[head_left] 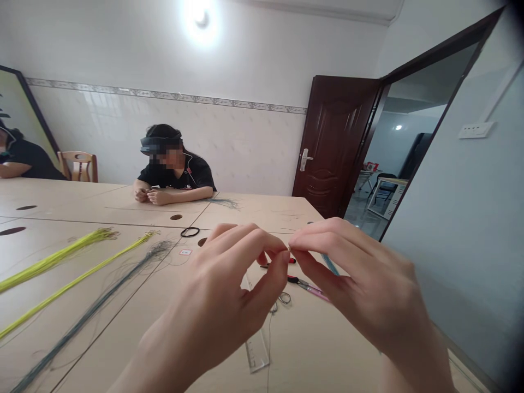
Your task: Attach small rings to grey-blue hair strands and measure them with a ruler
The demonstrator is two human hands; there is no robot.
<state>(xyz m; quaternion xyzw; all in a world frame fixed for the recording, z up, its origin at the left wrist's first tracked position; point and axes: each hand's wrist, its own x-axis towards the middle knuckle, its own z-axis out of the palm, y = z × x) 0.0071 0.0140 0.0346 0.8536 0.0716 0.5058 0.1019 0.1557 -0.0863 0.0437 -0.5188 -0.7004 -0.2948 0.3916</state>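
My left hand (229,295) and my right hand (360,284) are raised above the table (123,316), fingertips pinched together around a tiny pale object (289,248) that I cannot make out. A thin thread (269,338) hangs down from between them toward the table. Under my hands lie a clear ruler (257,344), a small pair of scissors (305,285) and a red-tipped tool (291,261). Both hands are closed in a pinch.
Yellow-green cord bundles (57,259) and a grey thread bundle (94,305) lie at left. A black ring (190,232) lies mid-table. A person (174,169) sits across with hands together; another person's sleeve (24,158) shows far left. A dark open door (333,142) stands at right.
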